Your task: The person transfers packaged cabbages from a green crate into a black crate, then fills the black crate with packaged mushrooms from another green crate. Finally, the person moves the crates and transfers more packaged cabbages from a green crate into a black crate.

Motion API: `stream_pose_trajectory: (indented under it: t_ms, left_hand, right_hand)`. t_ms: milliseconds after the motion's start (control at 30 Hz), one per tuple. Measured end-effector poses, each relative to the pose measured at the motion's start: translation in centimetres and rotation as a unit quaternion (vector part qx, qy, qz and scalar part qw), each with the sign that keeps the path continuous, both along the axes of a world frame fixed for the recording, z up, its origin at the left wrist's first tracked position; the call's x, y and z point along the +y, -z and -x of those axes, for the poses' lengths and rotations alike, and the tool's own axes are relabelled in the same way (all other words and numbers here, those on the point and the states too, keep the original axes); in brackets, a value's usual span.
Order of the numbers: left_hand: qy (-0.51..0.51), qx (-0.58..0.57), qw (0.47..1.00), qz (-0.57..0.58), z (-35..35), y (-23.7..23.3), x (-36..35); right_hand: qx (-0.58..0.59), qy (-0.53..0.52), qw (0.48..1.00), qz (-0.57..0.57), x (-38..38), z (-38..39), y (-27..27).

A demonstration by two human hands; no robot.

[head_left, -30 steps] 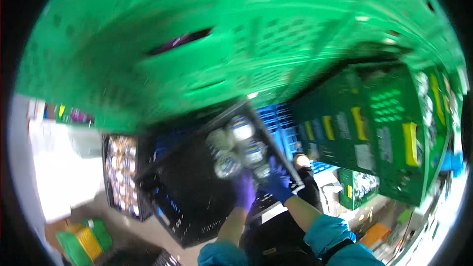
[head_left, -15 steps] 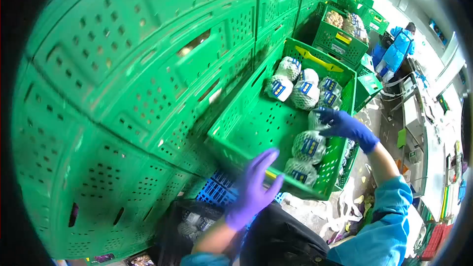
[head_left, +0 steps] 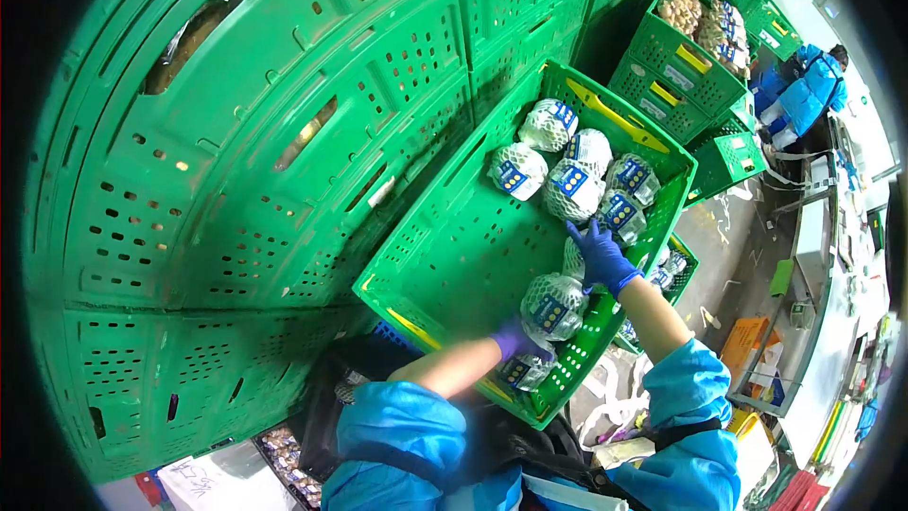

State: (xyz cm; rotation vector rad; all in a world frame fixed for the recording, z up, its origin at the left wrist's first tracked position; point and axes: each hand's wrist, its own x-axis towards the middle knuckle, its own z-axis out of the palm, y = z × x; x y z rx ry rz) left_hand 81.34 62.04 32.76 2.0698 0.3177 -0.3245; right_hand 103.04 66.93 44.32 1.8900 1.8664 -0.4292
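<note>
The left hand (head_left: pixel 525 343) now reaches over the near rim of the green crate (head_left: pixel 445 255) in the centre of the frame and lies among the netted packs, so both gloved hands are at the crate's contents together. It touches the gap between the large netted pack (head_left: pixel 554 308) and the lowest netted pack (head_left: pixel 521 376); its fingers are mostly hidden, and I cannot tell whether they grip either one. The right hand (head_left: pixel 605 262), right of centre, bends over the partly covered netted pack (head_left: pixel 573 259), fingers somewhat apart and pointing toward the upper left; whether they close on it I cannot tell. Six more packs sit grouped in the upper part of the crate, and their layout looks the same as half a second ago. In that earlier frame the left hand is spread wide by the crate's near rim, clear of the packs, while the right hand is already over this same row. A second ago both hands are inside a black crate instead. Now the green crate stack (head_left: pixel 284 161) fills the left of the frame, and a co-worker in blue (head_left: pixel 804 104) is at the upper right.
</note>
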Motion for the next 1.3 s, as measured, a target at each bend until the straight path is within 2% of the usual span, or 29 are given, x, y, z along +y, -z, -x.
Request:
stream_pose_trajectory:
  t_ms: [33, 100, 167, 200, 267, 367, 433, 467, 500, 600, 667, 700, 767, 800, 867, 900, 967, 1000, 1067, 1133, 1167, 1200, 1267, 1300]
  left_hand:
    - [-0.001, 0.002, 1.000, 0.001, 0.2, 0.9, -0.5]
    - [-0.225, 0.101, 0.968, 0.057, 1.0, 2.2, -1.5]
    - [-0.332, 0.149, 0.928, 0.083, 1.9, 2.7, -0.8]
    - [-0.317, 0.175, 0.910, 0.203, 2.1, 2.6, 0.9]
    - [-0.298, 0.197, 0.876, 0.325, 2.0, 2.5, 1.5]
    - [-0.378, 0.247, 0.861, 0.232, 2.1, 2.2, 0.0]
    - [-0.433, 0.140, 0.883, 0.115, 2.3, -0.3, -2.0]
    - [-0.433, 0.140, 0.883, 0.116, 2.6, 2.8, -2.6]
    - [-0.415, 0.138, 0.875, 0.206, 3.3, 8.5, -3.0]
    - [-0.351, 0.130, 0.874, 0.309, 3.3, 2.2, 0.4]
    - [-0.390, 0.170, 0.855, 0.297, 3.5, 2.8, 0.8]
    - [-0.403, 0.183, 0.848, 0.292, 3.6, 3.2, 1.3]
    - [-0.330, 0.220, 0.866, 0.304, 3.9, 3.5, 1.7]
    - [-0.327, 0.222, 0.867, 0.303, 4.1, 3.5, 2.1]
    - [-0.309, 0.147, 0.867, 0.361, 4.5, 3.0, 2.4]
    - [-0.309, 0.148, 0.867, 0.362, 4.3, 1.3, 3.0]
    - [-0.313, 0.104, 0.804, 0.495, 3.9, -1.9, 4.3]
    - [-0.314, 0.104, 0.804, 0.495, 3.9, -1.0, 5.0]
    - [-0.193, 0.129, 0.917, 0.325, 4.5, 0.4, 7.1]
    - [-0.256, 0.111, 0.861, 0.425, 4.5, -7.9, 9.5]
    - [-0.288, 0.109, 0.891, 0.332, 4.7, -10.3, 10.4]
    - [-0.285, 0.129, 0.896, 0.315, 5.1, -11.3, 11.4]
    - [-0.301, 0.095, 0.847, 0.427, 6.8, -14.4, 12.5]
    - [-0.324, 0.084, 0.799, 0.499, 7.8, -15.5, 12.8]
  right_hand:
    - [-0.004, 0.004, 1.000, -0.022, 0.0, 0.1, -0.4]
    - [0.014, 0.006, 1.000, -0.026, 0.5, -1.2, 2.1]
    - [0.033, 0.009, 0.999, -0.031, 0.6, -1.5, 3.0]
    - [0.037, 0.035, 0.998, -0.029, 0.8, -1.0, 1.7]
    - [0.040, 0.058, 0.997, -0.022, 1.1, -0.5, 0.7]
    - [0.033, 0.080, 0.996, -0.006, 1.6, 0.1, 0.9]
    - [0.024, 0.097, 0.995, 0.000, 1.5, 0.6, 1.5]
    - [0.024, 0.098, 0.995, 0.001, 1.7, 0.6, 1.6]
    - [0.029, 0.092, 0.995, 0.005, 1.9, 0.5, 1.6]
    - [0.039, 0.072, 0.996, -0.029, 1.7, 0.0, 2.2]
    - [0.052, 0.035, 0.997, 0.036, 2.0, 0.5, 2.3]
    - [0.060, 0.019, 0.998, 0.014, 1.7, 0.6, 2.0]
    - [0.066, 0.021, 0.998, 0.002, 1.4, 0.6, 1.7]
    - [0.073, 0.022, 0.997, -0.014, 1.4, 0.6, 1.6]
    - [0.093, 0.032, 0.995, -0.001, 1.5, 0.0, 1.0]
    - [0.112, 0.041, 0.993, 0.010, 1.6, -0.5, 0.7]
    - [0.126, 0.038, 0.991, -0.010, 1.5, -1.5, 0.1]
    - [0.141, 0.032, 0.989, -0.033, 1.5, -1.8, -0.5]
    - [0.165, 0.040, 0.984, -0.057, 1.7, -2.1, -2.2]
    - [0.179, 0.035, 0.980, -0.081, 2.4, -2.1, -3.8]
    - [0.195, 0.031, 0.977, -0.080, 3.1, -2.0, -4.9]
    - [0.215, 0.028, 0.972, -0.094, 3.7, -1.8, -6.1]
    - [0.231, -0.009, 0.967, -0.110, 5.1, -1.1, -8.9]
    - [0.368, 0.009, 0.917, -0.155, 5.9, -0.3, -9.6]
